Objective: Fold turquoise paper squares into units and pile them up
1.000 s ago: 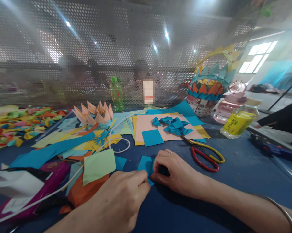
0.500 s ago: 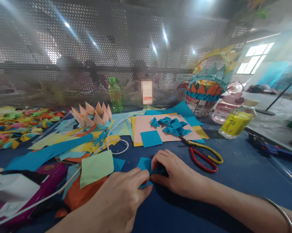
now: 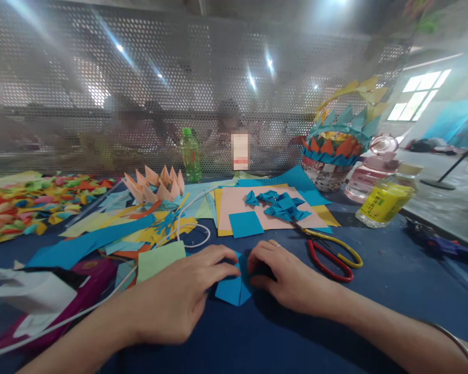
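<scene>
While both hands press down on the small folded square of teal-blue paper (image 3: 232, 287), I judge the main risk to be a crooked crease: the sheet is thin and slick on the dark blue tabletop (image 3: 393, 291), so uneven pressure could let it slide or fold off-line. My left hand (image 3: 179, 301) lies flat with its fingertips on the paper's left part, and my right hand (image 3: 284, 275) is curled over its upper right edge, fingers tucked onto the fold. So the hands are close together, pinning the paper between them rather than lifting it; it lies flat on the tabletop just before me. A pale green paper square (image 3: 159, 259) sits just beside my left hand and could get dragged along. Red-and-yellow-handled scissors (image 3: 331, 252) lie near my right hand, blades pointing away, close enough to be nudged by a careless wrist.
</scene>
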`<state>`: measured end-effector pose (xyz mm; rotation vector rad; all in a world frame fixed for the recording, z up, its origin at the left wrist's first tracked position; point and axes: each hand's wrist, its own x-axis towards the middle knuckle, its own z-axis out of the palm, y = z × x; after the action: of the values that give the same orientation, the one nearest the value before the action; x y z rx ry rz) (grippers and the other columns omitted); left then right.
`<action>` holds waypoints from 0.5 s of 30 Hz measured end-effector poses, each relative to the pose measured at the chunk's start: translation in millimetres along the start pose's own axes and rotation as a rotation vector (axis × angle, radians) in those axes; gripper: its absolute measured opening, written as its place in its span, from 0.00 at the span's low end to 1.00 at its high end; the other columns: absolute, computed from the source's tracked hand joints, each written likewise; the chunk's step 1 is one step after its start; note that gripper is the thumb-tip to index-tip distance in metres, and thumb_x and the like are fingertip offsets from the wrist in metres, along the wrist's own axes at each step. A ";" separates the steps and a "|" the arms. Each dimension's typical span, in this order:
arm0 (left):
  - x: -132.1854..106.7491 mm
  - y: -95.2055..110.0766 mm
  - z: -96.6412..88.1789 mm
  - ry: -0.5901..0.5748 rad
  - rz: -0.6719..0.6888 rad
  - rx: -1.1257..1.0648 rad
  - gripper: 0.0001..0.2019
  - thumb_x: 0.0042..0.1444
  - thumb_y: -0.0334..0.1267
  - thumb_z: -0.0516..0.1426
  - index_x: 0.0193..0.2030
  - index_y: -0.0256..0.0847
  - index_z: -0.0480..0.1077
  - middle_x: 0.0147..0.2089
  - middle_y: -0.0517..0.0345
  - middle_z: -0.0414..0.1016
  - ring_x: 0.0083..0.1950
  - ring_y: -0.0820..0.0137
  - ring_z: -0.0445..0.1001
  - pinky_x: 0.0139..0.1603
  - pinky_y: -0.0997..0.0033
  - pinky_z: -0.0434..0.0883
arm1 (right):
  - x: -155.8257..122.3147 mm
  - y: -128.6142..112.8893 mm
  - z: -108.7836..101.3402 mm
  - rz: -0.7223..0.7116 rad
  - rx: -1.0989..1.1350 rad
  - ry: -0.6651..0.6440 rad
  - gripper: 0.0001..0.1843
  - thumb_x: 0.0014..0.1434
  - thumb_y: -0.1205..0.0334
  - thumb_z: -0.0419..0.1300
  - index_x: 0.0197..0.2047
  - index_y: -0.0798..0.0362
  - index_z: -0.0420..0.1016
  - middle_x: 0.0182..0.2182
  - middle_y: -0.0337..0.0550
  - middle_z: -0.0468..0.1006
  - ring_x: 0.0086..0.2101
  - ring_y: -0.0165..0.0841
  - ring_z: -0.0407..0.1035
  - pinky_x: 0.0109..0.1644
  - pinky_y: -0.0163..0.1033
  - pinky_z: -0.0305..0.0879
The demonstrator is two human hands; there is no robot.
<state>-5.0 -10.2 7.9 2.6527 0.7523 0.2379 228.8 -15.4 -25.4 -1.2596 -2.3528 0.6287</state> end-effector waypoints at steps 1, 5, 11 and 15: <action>0.4 -4.8 0.3 0.006 0.001 -0.010 0.30 0.49 0.16 0.49 0.57 0.45 0.66 0.63 0.55 0.62 0.61 0.66 0.64 0.61 0.68 0.63 | 0.2 0.0 0.0 -0.005 -0.001 0.000 0.08 0.55 0.74 0.62 0.36 0.53 0.69 0.37 0.41 0.72 0.39 0.35 0.64 0.48 0.42 0.59; 4.9 -15.6 3.5 0.053 0.016 -0.077 0.20 0.56 0.19 0.50 0.45 0.46 0.74 0.56 0.58 0.69 0.58 0.67 0.66 0.61 0.66 0.61 | 1.1 0.5 0.3 -0.017 0.007 0.007 0.08 0.55 0.74 0.63 0.34 0.54 0.70 0.35 0.39 0.72 0.38 0.33 0.64 0.46 0.41 0.58; 14.4 -7.1 5.9 0.019 -0.052 -0.224 0.12 0.58 0.25 0.57 0.32 0.45 0.78 0.36 0.64 0.76 0.39 0.74 0.74 0.43 0.77 0.67 | 1.0 1.1 0.7 -0.005 0.056 0.004 0.09 0.51 0.67 0.69 0.31 0.53 0.71 0.32 0.36 0.73 0.36 0.32 0.64 0.41 0.37 0.57; 18.0 -2.1 12.9 0.083 -0.165 -0.228 0.09 0.58 0.29 0.59 0.31 0.44 0.78 0.32 0.63 0.75 0.36 0.73 0.73 0.40 0.74 0.67 | 0.7 0.3 1.6 -0.003 0.039 0.002 0.09 0.51 0.62 0.70 0.31 0.52 0.73 0.31 0.37 0.73 0.36 0.33 0.63 0.39 0.37 0.56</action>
<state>12.6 -2.8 -3.7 2.3653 0.9078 0.3670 227.7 -15.0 -26.8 -1.2396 -2.3293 0.6685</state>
